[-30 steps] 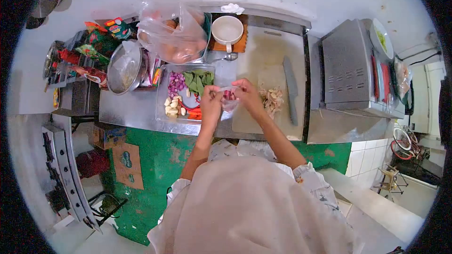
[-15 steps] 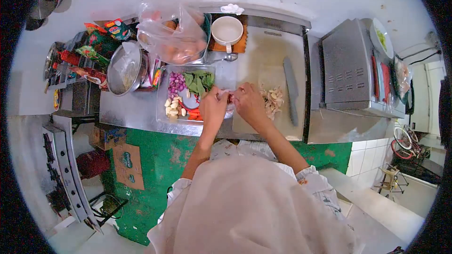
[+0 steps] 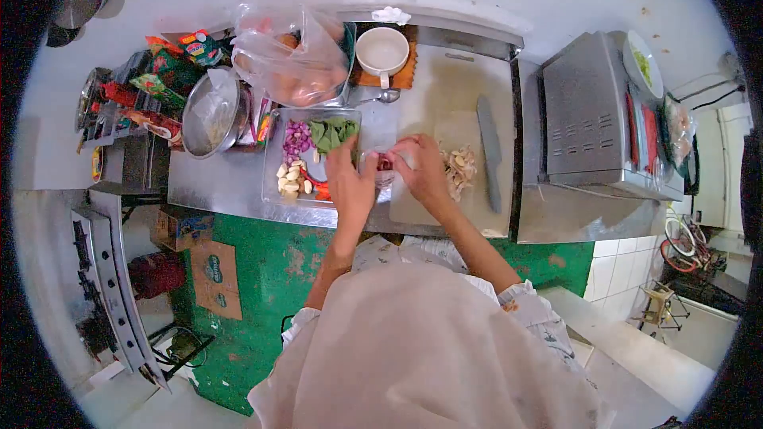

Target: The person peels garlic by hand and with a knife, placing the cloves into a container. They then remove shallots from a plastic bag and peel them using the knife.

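A small clear plastic bag [image 3: 385, 178] with something dark red inside is between my two hands, above the gap between the tray and the cutting board. My left hand [image 3: 350, 181] has its thumb at the bag's left edge, and its fingers reach over the tray's right side. On the other edge, my right hand [image 3: 425, 174] pinches the bag with thumb and fingers. The clear tray [image 3: 274, 199] holds chopped shallots [image 3: 297, 141], green leaves [image 3: 333, 133], garlic cloves [image 3: 294, 179] and red chillies [image 3: 322, 189], partly covered by my left hand.
A knife [image 3: 489, 155] and pale peelings [image 3: 460, 171] lie on the cutting board [image 3: 445, 103]. Behind stand a white cup [image 3: 383, 51], a spoon [image 3: 388, 96] and a bag of eggs [image 3: 306, 83]. A metal bowl [image 3: 213, 115] is at left, a metal appliance [image 3: 584, 115] at right.
My left hand has loosened from its tight pinch, its fingers lifting and stretching away over the tray. The bag's opening shows more between my hands. My right hand has barely shifted.
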The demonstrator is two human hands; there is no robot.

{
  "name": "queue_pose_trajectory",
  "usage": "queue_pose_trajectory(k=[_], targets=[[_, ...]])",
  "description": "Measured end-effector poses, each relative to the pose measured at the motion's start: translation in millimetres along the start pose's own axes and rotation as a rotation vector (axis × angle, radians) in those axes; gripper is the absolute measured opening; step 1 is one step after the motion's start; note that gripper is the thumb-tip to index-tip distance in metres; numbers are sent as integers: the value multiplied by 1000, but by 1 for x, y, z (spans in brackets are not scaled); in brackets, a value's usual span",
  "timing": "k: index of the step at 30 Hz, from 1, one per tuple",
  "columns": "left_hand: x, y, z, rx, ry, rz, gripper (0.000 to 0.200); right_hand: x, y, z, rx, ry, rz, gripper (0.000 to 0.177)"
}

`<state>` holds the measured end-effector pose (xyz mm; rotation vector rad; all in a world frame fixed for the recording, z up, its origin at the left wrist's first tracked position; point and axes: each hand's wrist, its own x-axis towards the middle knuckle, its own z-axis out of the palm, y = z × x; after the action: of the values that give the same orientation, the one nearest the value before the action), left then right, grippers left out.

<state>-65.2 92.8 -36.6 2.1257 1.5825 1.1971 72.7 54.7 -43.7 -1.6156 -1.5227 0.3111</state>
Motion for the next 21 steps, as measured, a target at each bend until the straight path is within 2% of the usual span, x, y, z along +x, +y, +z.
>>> queue_pose_trajectory(k=[1, 3, 4, 6, 7, 9, 12, 14, 15, 17, 21], targets=[[-2, 3, -2, -1, 1, 0, 27, 0, -2, -4, -1, 1, -1, 14], [-10, 16, -12, -336, -126, -339, 26, -5, -10, -14, 93, 40, -17, 17], [-10, 26, -17, -340, -128, -339, 26, -9, -18, -20, 90, 40, -16, 17], [-11, 44, -23, -1064, -475, -848, 23, -17, -34, -29, 39, -42, -25, 19], [-14, 43, -20, -1065, -479, -845, 23, -21, -32, -32, 37, -39, -25, 19], [-21, 39, -11, -1235, -465, -991, 23, -31, -22, -38, 74, -56, -129, 21], [-19, 39, -8, -1197, -516, -1036, 24, -48, 9, -56, -22, 63, -63, 23], [-17, 45, -4, -1222, -496, -1041, 24, -52, 32, -79, -91, 95, 403, 28], [-17, 49, -2, -1242, -480, -1049, 23, -59, 55, -89, -92, 93, 400, 28], [-19, 55, 8, -1267, -501, -1048, 23, -72, 104, -96, -474, 111, 267, 35], [-23, 65, 29, -1422, -547, -1016, 23, -80, 126, -101, -605, -26, 313, 42]])
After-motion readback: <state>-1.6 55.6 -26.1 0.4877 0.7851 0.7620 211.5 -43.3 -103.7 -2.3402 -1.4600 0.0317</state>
